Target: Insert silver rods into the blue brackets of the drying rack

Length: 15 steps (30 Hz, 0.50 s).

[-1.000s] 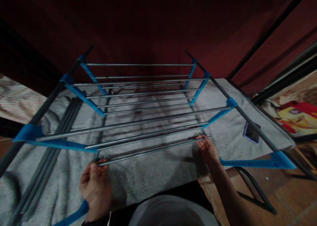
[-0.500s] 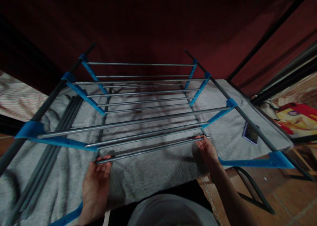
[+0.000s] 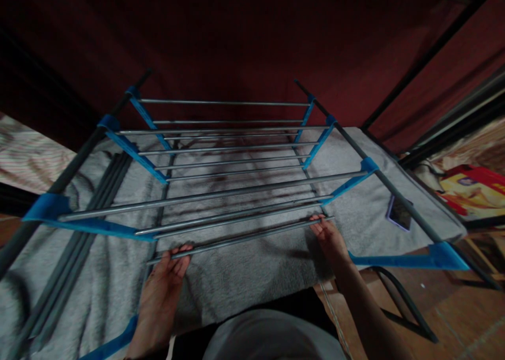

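Observation:
Between my two hands lies a thin grey metal rod [image 3: 248, 236], held level just above the grey blanket. My left hand [image 3: 168, 276] grips it a little in from its left end. My right hand [image 3: 328, 236] pinches it close to the right end. In front of me stands a partly built rack frame, with dark side poles [image 3: 355, 143], blue plastic brackets [image 3: 94, 224] and several metal rods [image 3: 213, 194] spanning them. The nearest right bracket [image 3: 410, 260] carries no rod; it sits beside my right forearm. My left forearm partly hides the nearest left bracket [image 3: 112, 345].
Several dark grey tubes [image 3: 84, 244] lie on the blanket [image 3: 236, 281] at the left. A phone [image 3: 399, 213] rests on the right side. Beyond it are a red and yellow package [image 3: 473, 189] and a tiled floor [image 3: 453, 318]. Dark red fabric [image 3: 221, 39] hangs behind the rack.
My left hand has slid inward to the right along the rod, so the rod's left end now sticks out past it. My right hand has barely moved.

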Available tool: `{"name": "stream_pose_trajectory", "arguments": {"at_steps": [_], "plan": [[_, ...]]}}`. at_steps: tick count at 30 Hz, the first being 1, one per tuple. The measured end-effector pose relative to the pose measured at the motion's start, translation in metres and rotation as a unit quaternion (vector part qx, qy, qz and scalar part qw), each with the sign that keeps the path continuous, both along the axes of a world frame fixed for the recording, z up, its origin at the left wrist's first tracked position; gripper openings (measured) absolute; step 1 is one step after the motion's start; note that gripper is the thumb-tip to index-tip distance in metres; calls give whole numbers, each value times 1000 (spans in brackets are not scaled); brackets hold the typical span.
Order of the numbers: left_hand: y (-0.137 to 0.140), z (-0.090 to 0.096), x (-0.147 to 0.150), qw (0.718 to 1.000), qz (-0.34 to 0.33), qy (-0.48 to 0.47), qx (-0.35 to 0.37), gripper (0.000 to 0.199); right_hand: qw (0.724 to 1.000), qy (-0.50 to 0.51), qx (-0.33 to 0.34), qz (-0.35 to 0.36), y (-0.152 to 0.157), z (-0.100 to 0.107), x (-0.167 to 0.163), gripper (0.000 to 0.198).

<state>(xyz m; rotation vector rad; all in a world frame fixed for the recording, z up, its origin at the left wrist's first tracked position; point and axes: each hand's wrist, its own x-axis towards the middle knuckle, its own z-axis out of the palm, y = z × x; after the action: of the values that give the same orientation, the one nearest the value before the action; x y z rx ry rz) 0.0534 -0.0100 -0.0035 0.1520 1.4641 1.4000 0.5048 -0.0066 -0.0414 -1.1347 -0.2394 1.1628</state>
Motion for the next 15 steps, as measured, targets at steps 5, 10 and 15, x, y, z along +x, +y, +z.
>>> {"name": "stream_pose_trajectory", "arguments": {"at_steps": [5,10,15], "plan": [[1,-1,3,1000,14,18,-5,12,1000,1,-7,13,-1,2,0,24],[1,-1,6,999,31,19,-11,4,1000,13,4,8,0,1,1,25],[-1,8,10,999,6,16,-30,3,1000,7,13,10,-1,-3,2,24]]}}
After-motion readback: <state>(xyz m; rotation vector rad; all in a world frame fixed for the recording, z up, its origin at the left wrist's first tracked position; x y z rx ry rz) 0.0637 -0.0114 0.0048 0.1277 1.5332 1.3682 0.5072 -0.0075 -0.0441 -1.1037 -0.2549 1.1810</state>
